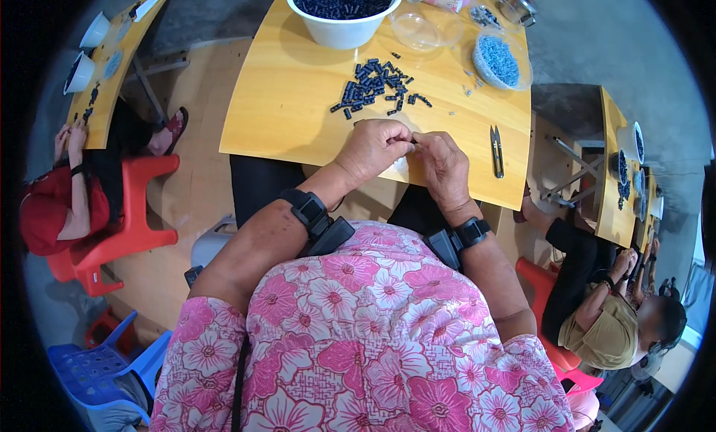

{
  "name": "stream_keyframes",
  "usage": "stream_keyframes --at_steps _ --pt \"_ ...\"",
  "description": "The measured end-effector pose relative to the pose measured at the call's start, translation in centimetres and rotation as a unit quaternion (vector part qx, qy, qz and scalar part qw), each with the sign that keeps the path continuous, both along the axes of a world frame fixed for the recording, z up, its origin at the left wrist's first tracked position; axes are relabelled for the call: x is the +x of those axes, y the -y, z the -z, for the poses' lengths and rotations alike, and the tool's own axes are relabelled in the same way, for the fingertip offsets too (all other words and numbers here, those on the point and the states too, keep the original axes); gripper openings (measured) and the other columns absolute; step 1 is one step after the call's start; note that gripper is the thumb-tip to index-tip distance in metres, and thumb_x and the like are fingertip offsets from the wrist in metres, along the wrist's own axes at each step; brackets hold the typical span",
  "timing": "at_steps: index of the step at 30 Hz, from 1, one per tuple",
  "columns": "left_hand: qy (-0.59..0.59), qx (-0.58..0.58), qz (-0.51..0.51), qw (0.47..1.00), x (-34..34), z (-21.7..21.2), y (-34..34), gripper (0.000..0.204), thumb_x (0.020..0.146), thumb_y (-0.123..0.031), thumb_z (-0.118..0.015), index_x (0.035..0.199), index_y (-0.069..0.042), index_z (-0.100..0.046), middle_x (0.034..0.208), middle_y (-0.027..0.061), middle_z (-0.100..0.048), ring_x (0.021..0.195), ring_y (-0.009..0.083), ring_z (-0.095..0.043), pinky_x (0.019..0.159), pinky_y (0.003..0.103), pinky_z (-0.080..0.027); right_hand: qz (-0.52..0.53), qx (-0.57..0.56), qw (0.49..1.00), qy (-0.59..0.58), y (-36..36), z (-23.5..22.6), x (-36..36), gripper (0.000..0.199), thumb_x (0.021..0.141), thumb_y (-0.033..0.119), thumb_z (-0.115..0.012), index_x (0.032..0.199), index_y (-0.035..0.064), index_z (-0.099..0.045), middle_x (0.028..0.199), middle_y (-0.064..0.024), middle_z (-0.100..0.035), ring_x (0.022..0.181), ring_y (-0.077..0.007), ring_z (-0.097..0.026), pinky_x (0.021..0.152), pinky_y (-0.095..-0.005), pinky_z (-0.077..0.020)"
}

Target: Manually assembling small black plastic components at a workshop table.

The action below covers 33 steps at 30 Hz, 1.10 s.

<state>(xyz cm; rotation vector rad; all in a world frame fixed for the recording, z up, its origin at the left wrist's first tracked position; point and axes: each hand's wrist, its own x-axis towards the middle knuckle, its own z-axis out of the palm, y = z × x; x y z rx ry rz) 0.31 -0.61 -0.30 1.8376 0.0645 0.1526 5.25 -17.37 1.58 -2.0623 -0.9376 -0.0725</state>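
Note:
Over the table's near edge, my left hand (375,147) and my right hand (446,166) meet with their fingertips pinched together. Between them is a small dark piece, mostly covered by the fingers. Just beyond my hands lies a loose pile of small black plastic parts (371,86), with a few strays beside it. To the right of my right hand rests a pair of black thread snips (497,150), its blades pointing away from me.
A white tub (343,33) full of black parts stands at the far edge of the yellow table (276,96). Right of it are a clear container (415,31) and a bowl of small blue pieces (498,61). Other people sit at tables on both sides, near red stools (142,208).

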Motion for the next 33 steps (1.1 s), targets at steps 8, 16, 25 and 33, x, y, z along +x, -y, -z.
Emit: stream_keyframes --at_steps 8,16,25,33 --pt "0.060 0.040 0.029 0.997 0.0 0.0 0.5 0.010 0.077 -0.004 -0.073 0.087 -0.002 -0.070 0.075 0.0059 -0.066 0.066 0.0138 -0.063 0.062 0.027 -0.051 0.006 -0.015 1.000 0.017 2.0 -0.8 -1.2 0.019 0.085 0.001 -0.062 0.103 0.0059 -0.067 0.089 -0.0150 -0.063 0.082 -0.0341 -0.063 0.073 -0.0372 -0.0524" --pt "0.022 0.081 0.059 0.995 -0.2 -0.5 0.5 0.014 0.077 -0.017 -0.072 0.083 -0.006 -0.067 0.077 0.0107 -0.067 0.069 0.0271 -0.065 0.064 0.036 -0.052 0.127 0.094 0.939 -0.307 1.7 -0.3 -0.1 0.011 0.089 0.005 -0.065 0.095 -0.0012 -0.071 0.083 -0.0072 -0.069 0.071 -0.0148 -0.064 0.069 -0.0270 -0.0514" --pt "0.079 0.093 0.064 0.991 0.0 -0.3 0.4 0.011 0.078 -0.009 -0.072 0.084 -0.004 -0.064 0.078 0.0088 -0.062 0.070 0.0234 -0.062 0.062 0.033 -0.050 0.057 0.162 0.907 -0.384 1.0 -0.3 -0.2 0.010 0.087 -0.002 -0.065 0.096 -0.0014 -0.069 0.088 -0.0045 -0.069 0.081 -0.0101 -0.064 0.075 -0.0245 -0.0531" --pt "0.099 0.135 0.062 0.984 -0.1 0.0 0.3 0.009 0.077 -0.010 -0.070 0.084 -0.006 -0.067 0.080 0.0085 -0.063 0.074 0.0264 -0.063 0.066 0.036 -0.051 0.050 0.184 0.890 -0.413 0.9 1.1 -0.2 0.017 0.086 -0.006 -0.065 0.103 -0.0015 -0.065 0.095 -0.0044 -0.068 0.087 -0.0113 -0.064 0.078 -0.0255 -0.0543"
